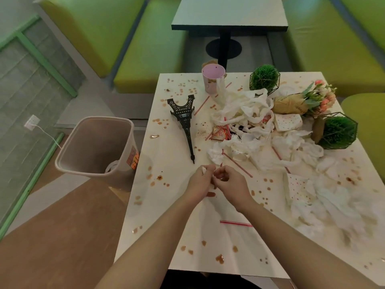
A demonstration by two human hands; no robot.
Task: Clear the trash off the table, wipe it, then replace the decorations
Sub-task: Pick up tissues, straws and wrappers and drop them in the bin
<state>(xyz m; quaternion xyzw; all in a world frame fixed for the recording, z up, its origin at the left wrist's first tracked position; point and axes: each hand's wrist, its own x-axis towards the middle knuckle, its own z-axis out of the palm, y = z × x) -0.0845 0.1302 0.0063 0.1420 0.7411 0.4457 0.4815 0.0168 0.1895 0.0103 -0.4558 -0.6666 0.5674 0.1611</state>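
Note:
My left hand and my right hand meet over the middle of the stained white table, both closed on a small crumpled white tissue. Just beyond them lies a heap of crumpled napkins with snack wrappers and red-striped straws. More soiled tissue covers the right side. A black Eiffel Tower model lies on its side. Two green ball plants, a wrapped flower bouquet and a pink cup stand at the back.
A beige waste bin stands open on the floor against the table's left edge. Another straw lies near my right forearm. Brown drops spot the whole tabletop. Green benches and a second table lie beyond.

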